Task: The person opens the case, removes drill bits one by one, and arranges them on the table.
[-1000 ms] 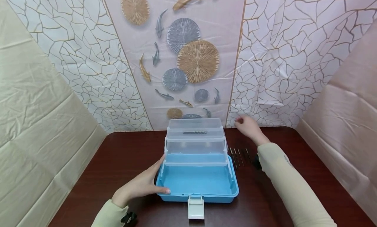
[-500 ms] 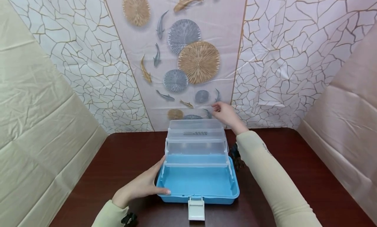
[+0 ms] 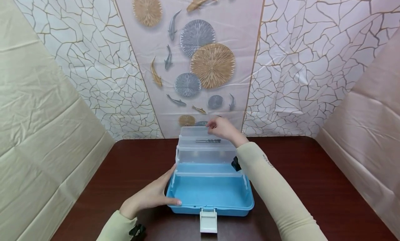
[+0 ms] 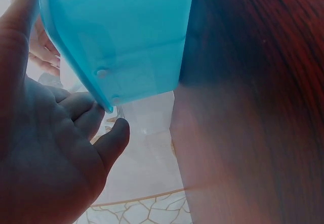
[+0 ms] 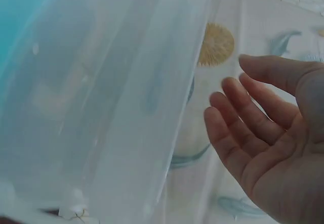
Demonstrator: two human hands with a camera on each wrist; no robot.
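Observation:
A blue toolbox point(image 3: 209, 194) with fold-out clear trays point(image 3: 206, 156) stands on the table, its white latch point(image 3: 208, 222) hanging down in front. Silver drill bits point(image 3: 208, 141) lie in an upper tray. My left hand point(image 3: 150, 196) grips the toolbox's left side, thumb across the front corner of the rim; in the left wrist view its other fingers reach the rim farther back. My right hand point(image 3: 223, 129) is above the rearmost clear part. In the right wrist view its loosely bent fingers point(image 5: 238, 123) and thumb stand apart with nothing between them.
The dark red table point(image 3: 137, 157) extends to both sides of the toolbox. A patterned cloth backdrop point(image 3: 281, 77) rises behind it, with beige cloth point(image 3: 47, 130) at the left. My right forearm point(image 3: 275, 185) crosses the toolbox's right side.
My right hand has moved left from beyond the toolbox's right side to over its rear part. The forearm now hides the loose drill bits right of the toolbox. My left hand stays put.

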